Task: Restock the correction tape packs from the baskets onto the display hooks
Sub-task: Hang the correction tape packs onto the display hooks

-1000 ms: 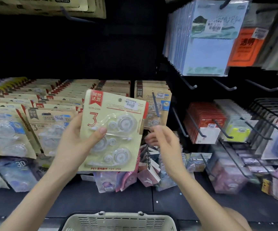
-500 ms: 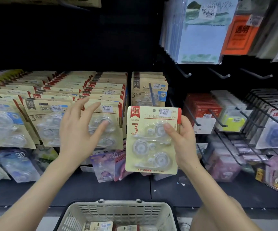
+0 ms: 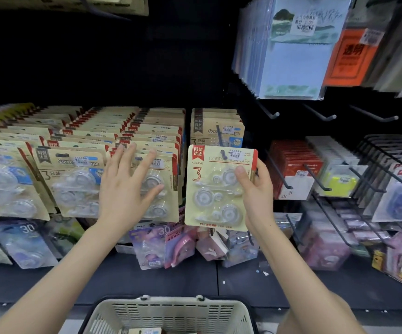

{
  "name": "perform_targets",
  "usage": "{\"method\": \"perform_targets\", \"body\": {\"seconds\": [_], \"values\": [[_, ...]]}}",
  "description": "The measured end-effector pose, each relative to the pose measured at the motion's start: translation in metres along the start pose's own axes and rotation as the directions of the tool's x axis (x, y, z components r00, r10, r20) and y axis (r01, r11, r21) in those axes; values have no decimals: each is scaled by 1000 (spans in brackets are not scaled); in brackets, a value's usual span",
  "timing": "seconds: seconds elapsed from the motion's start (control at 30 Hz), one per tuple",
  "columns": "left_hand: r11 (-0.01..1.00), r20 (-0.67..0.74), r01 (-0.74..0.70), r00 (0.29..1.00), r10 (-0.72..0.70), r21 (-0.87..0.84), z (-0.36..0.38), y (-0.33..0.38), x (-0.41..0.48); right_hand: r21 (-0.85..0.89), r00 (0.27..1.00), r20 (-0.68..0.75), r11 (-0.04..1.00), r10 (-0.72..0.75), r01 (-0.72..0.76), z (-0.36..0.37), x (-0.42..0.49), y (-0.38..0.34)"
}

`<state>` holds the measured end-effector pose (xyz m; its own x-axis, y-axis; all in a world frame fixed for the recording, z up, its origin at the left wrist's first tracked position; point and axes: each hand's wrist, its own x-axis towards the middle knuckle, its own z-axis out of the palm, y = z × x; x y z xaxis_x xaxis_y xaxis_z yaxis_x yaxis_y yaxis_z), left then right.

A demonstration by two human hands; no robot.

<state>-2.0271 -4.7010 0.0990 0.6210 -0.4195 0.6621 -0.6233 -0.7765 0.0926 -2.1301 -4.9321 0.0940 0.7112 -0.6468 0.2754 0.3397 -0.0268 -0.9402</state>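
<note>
Holding correction tape pack (image 3: 209,189) in right grip (image 3: 255,189), hole at hook (image 3: 219,133) tip; left grip (image 3: 122,189) spread wide at hung packs (image 3: 74,179).

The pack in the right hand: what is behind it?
Behind the pack gripped by the right hand hang brown correction tape packs on a hook; only their tops show, the rest is covered.

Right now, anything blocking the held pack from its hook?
Nothing visible. The hook tip shows in the hang hole of the pack held by the right hand; brown packs hang further back on it. The left hand is aside, over the neighbouring row.
</note>
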Motion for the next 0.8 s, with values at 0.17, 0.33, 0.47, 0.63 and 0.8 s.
{"method": "perform_targets", "body": {"seconds": [0.17, 0.33, 0.47, 0.63, 0.8], "values": [[1000, -20, -23, 1000, 23, 3, 3, -2, 0, 54, 993, -102, 997, 59, -54, 17, 25, 15], [999, -45, -38, 998, 38, 0, 6, -4, 0, 187, 950, -230, 968, 210, -168, 36, 58, 23], [999, -54, -47, 997, 47, -9, 7, -5, 0, 249, 917, -267, 941, 295, -230, 46, 86, 27], [998, -72, -59, 996, 58, -8, 9, -6, 0, 241, 894, -318, 939, 316, -246, 50, 107, 30], [998, -69, -59, 996, 58, -4, 10, -7, -1, 180, 893, -350, 956, 282, -231, 51, 108, 38]]}}
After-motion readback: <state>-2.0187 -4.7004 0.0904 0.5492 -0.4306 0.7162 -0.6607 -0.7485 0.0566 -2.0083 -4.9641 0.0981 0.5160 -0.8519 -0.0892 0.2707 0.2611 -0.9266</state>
